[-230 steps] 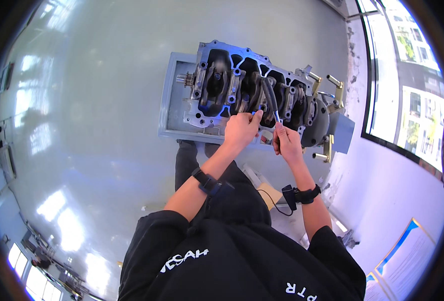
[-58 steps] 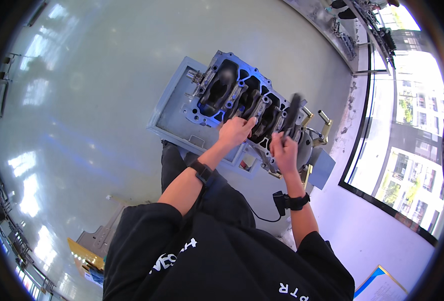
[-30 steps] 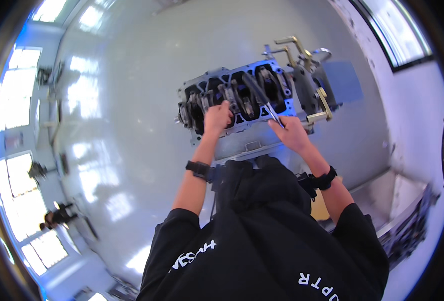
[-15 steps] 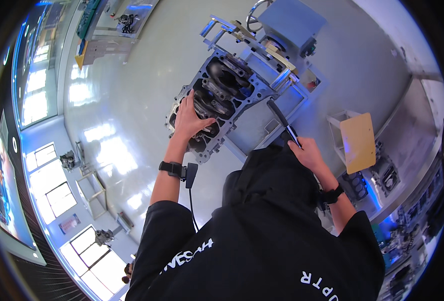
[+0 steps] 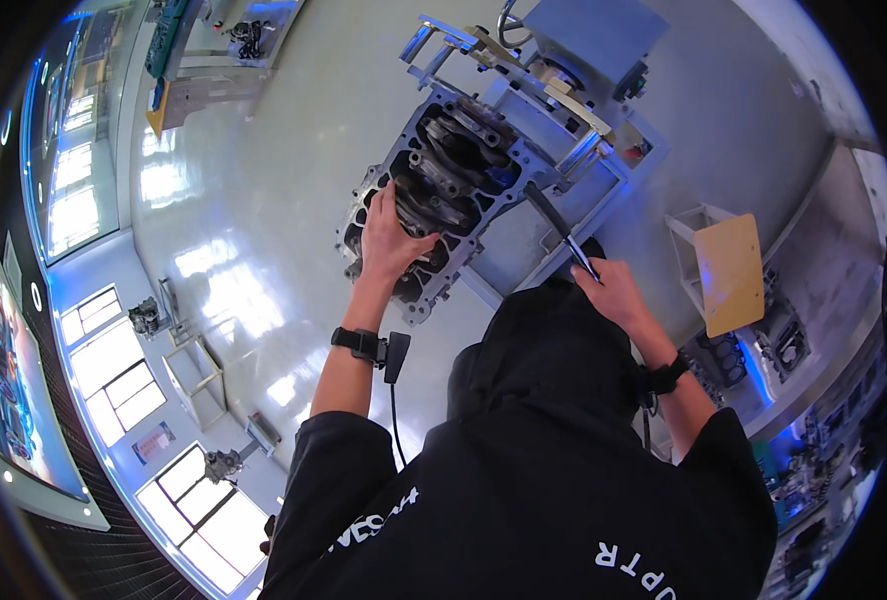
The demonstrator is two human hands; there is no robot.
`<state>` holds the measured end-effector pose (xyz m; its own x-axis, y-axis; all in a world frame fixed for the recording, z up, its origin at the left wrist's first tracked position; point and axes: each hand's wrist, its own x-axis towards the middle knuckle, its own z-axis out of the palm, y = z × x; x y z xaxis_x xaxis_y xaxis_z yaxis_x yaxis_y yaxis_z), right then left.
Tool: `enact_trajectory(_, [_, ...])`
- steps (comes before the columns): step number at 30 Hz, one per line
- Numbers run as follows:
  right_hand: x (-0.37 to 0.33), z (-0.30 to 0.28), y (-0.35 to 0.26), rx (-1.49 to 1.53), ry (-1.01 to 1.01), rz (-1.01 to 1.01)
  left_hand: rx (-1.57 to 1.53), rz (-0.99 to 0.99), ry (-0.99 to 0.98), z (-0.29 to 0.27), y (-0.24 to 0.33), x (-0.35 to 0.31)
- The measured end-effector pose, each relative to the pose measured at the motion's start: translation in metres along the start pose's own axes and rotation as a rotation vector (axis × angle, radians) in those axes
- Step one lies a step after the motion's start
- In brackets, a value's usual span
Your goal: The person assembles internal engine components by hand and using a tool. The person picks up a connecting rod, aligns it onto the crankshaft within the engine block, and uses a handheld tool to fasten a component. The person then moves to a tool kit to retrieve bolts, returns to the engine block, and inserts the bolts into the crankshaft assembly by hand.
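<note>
An engine block (image 5: pixel 426 200) with its crankshaft (image 5: pixel 443 172) facing up is fixed to a metal stand. My left hand (image 5: pixel 393 243) rests on the near part of the block, thumb and fingers spread across the crankshaft area, gripping no separate part that I can see. In my right hand (image 5: pixel 613 292) is a bar-shaped tool (image 5: pixel 553 215) with a black grip and a shiny metal shaft; its kind is unclear. The black end points up and left, close to the block's right corner. My right fingers are wrapped round the metal end.
Beyond the block, the stand's frame (image 5: pixel 573 125) carries a blue-grey box (image 5: pixel 593 45) and a handwheel. To the right stands a tan board (image 5: pixel 728 275) on a frame, near a bench with engine parts (image 5: pixel 788 340). Another table (image 5: pixel 213 90) is at the far left.
The view has shifted slightly, so the block sits a little further right. The tool's black end now appears nearer the block's corner. My left hand stays spread on the block.
</note>
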<state>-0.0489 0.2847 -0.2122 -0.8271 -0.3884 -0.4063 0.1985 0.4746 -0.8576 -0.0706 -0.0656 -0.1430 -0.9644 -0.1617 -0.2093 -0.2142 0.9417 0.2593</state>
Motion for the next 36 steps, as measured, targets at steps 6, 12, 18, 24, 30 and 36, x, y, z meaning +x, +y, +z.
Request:
enact_trajectory(6, [0.014, 0.007, -0.013, 0.007, -0.041, -0.01, -0.027, -0.002, -0.019, 0.0, -0.001, 0.003])
enact_trajectory(12, [0.034, 0.02, -0.021, 0.05, -0.044, -0.02, -0.014, -0.144, -0.053, 0.002, 0.006, 0.004])
enact_trajectory(18, [0.054, 0.026, -0.042, 0.113, -0.072, -0.043, 0.03, -0.148, -0.06, 0.004, 0.007, 0.007])
enact_trajectory(24, [0.064, 0.02, -0.053, 0.057, -0.131, -0.045, 0.104, -0.102, -0.03, -0.004, 0.006, 0.0])
enact_trajectory(30, [0.063, 0.014, -0.05, -0.014, -0.118, -0.022, -0.024, 0.08, 0.129, -0.003, -0.018, -0.025])
enact_trajectory(36, [0.07, 0.021, -0.067, 0.007, -0.185, -0.015, -0.025, 0.083, 0.108, 0.01, -0.016, -0.042])
